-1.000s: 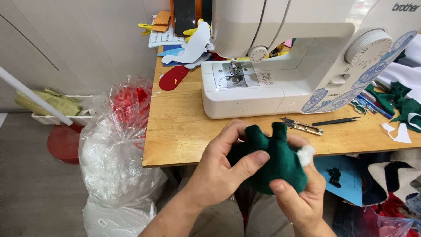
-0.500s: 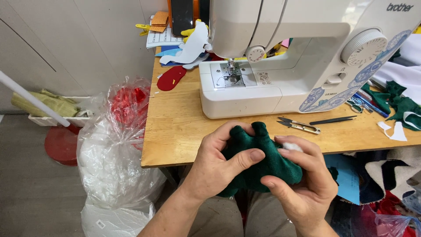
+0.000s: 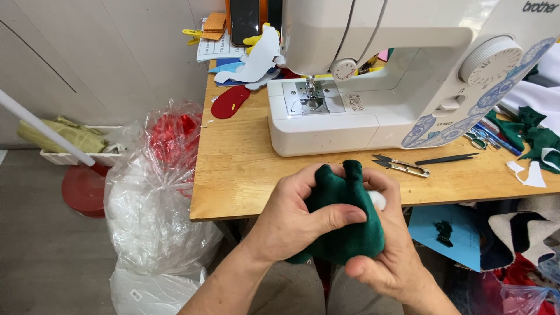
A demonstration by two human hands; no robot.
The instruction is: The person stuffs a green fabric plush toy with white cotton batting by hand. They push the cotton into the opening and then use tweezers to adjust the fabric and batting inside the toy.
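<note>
Two hands close tighter on a green felt piece

Both hands now press in on the green felt piece [image 3: 344,224] more than they did a second ago, when the right hand sat lower and to the side, leaving more of the felt and its white stuffing in view. Going by that, the hands look busy squeezing and shaping the filling inside.

Far left, clear plastic bags [image 3: 157,198] stand on the floor beside the desk [image 3: 239,175]. A red felt cutout [image 3: 229,101] lies on the desk near its back corner.

The left hand [image 3: 291,224] wraps the felt piece from the left, its thumb laid across the front, fingers closed on it. The piece sits in front of the desk edge, squeezed between both palms, its two rounded bumps poking up. A small tuft of white stuffing [image 3: 377,200] shows at its right side.

The right hand [image 3: 388,254] grips it from the right and below, fingers curled behind it.

Beyond, the white sewing machine [image 3: 373,87] stands on the desk, with thread snips [image 3: 401,165] just right of the hands.
</note>
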